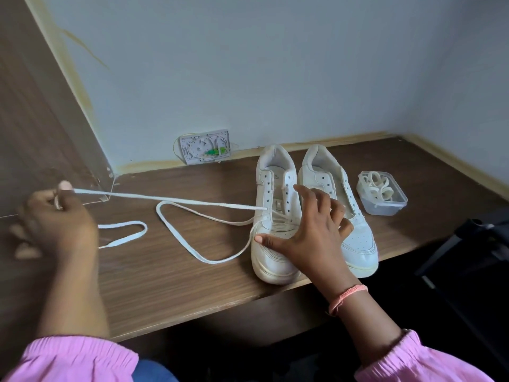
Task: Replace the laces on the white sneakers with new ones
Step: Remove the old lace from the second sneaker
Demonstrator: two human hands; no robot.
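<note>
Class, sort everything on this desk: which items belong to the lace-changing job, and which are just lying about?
Belongs to the job:
left sneaker
right sneaker
lace pinched by the left hand
container of laces

Lying about:
wall socket plate
black chair

Both sneakers [278,216] are white, the lace [192,201] off-white. The table [170,271] is brown woodgrain, the wall [275,64] pale grey-blue. The sleeves [74,359] are pink, the wristband [347,297] coral. The box [385,208] is clear.
</note>
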